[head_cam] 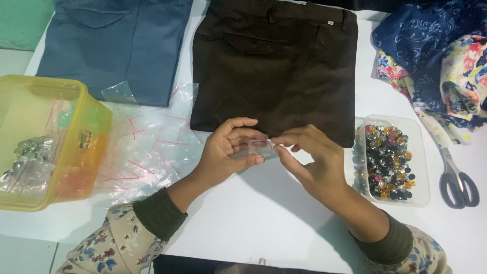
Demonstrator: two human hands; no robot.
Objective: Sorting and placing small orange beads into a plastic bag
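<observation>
Head view. The left hand point(229, 149) and the right hand point(309, 157) meet above the white table point(264, 218), both pinching a small clear plastic bag point(261, 147) between thumb and fingertips; the bag is held in the air between the two hands, just in front of the folded dark brown trousers point(276, 66). To the right of the right hand, close by, stands a clear plastic tub point(422, 167) filled with shiny multicoloured beads point(386, 162). Beyond that tub lie grey-handled scissors point(456, 177), and farther back a heap of floral cloth point(441, 56). To the left of the left hand lies a scatter of more clear bags with red strips point(147, 152), then a yellow box point(50, 142). Folded blue trousers point(116, 45) lie beyond these.
</observation>
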